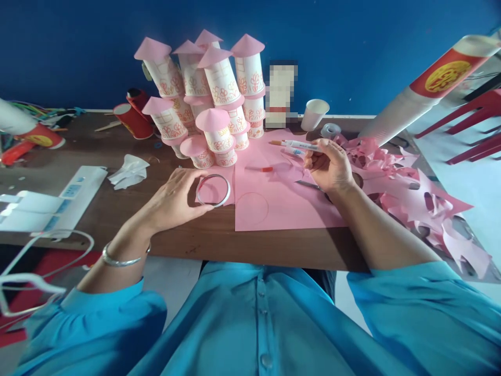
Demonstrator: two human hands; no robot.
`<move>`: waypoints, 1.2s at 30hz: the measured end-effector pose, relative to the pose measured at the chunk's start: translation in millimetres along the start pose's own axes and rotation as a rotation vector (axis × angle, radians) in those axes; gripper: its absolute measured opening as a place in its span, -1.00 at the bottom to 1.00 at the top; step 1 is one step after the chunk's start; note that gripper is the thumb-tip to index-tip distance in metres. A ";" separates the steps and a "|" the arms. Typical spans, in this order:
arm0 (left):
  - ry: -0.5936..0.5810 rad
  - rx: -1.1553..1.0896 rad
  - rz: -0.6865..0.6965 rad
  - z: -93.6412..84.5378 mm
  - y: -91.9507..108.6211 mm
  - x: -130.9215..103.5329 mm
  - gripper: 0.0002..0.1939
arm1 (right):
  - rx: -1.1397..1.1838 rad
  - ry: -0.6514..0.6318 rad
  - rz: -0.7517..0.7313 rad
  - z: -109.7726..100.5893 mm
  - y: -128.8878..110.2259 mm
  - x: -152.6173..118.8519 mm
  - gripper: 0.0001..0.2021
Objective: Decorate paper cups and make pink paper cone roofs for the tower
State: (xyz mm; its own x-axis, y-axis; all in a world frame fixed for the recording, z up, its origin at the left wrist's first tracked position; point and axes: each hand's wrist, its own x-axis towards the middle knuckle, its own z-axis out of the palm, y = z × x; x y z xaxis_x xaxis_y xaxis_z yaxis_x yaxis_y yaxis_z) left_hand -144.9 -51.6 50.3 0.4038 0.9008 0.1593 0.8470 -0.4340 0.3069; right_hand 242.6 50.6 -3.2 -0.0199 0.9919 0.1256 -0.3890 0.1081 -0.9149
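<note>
2 hands, both busy. Your left hand [176, 201] curves around the left side of a thin ring [228, 193], thumb at the near rim, fingers at the far rim, pinching it lightly. The ring sits over a small pink piece [231, 175], just left of the big pink sheet [289, 214]; can't tell whether it touches down. Your right hand [332, 167] pinches a white marker [299, 146] by its rear end, orange tip out to the left, above the sheet.

Handling, my guess: the ring is light, fairly stiff, smooth, may skid on paper. Take it by the outer rim, 2 opposite sides, no hard squeeze. The marker looks light and rigid; a grip nearer the tip likely steers better, off the ink. The sheet is thin and creases easily; press it flat near a corner.

Edges: the sheet's near edge lies just inside the front edge of the table [195, 245]. 1 drawn circle [252, 208] sits near the sheet's left edge. Your roomiest patch is right of that circle, short of the scissors [309, 184], partly under your hand. Behind the ring, paper towers [223, 78] stand close, look light and tippy; keep your left knuckles low. Pink scraps [434, 209] crowd your right forearm [381, 224].
</note>
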 end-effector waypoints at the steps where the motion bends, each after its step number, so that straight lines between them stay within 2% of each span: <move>1: -0.005 0.028 -0.020 1.2 -6.1 -5.4 -0.33 | 0.008 -0.001 0.010 0.4 0.3 -0.1 -0.60; 4: -0.045 0.074 -0.058 5.9 -16.7 -15.8 -0.36 | 0.021 -0.006 0.032 3.5 0.6 -2.1 -0.59; 12: -0.088 0.041 -0.051 8.9 -19.5 -19.6 -0.39 | 0.009 -0.067 0.035 12.4 -1.9 -9.9 -0.59; 16: -0.033 0.045 -0.038 10.6 -21.4 -23.8 -0.35 | -0.012 -0.100 0.068 18.6 -1.5 -15.1 -0.59; 18: -0.002 0.044 -0.046 11.7 -21.5 -24.3 -0.39 | -0.028 -0.137 0.096 23.5 -0.7 -18.6 -0.58; 21: -0.021 0.005 -0.074 13.9 -22.4 -22.3 -0.49 | -0.028 -0.176 0.115 30.6 0.0 -22.9 -0.56; 23: -0.029 -0.003 -0.091 14.7 -23.7 -20.3 -0.54 | -0.014 -0.171 0.104 32.6 -0.6 -23.4 -0.54; 26: 0.038 0.020 -0.080 12.2 -22.3 -17.8 -0.60 | 0.023 -0.108 0.062 29.1 -3.4 -19.7 -0.55; 29: 0.129 0.036 -0.034 5.6 -11.3 -13.0 -0.69 | 0.032 -0.052 0.012 20.7 -7.7 -13.1 -0.56; 31: 0.144 0.036 0.012 2.8 1.5 -4.6 -0.73 | 0.020 -0.052 -0.009 15.4 -10.5 -9.4 -0.57; 33: 0.131 0.019 0.085 5.0 17.3 10.9 -0.76 | 0.009 -0.069 -0.025 12.3 -12.0 -7.2 -0.59; 36: 0.086 0.024 0.127 19.8 42.8 48.5 -0.75 | -0.007 -0.100 -0.035 11.8 -10.0 -6.5 -0.61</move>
State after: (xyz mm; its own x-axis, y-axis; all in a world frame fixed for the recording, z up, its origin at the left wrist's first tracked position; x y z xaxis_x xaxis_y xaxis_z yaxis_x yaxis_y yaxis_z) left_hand -82.2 -26.3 52.6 0.4780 0.8340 0.2757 0.7995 -0.5431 0.2567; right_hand 235.7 42.3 9.6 -0.0986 0.9759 0.1947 -0.3842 0.1432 -0.9121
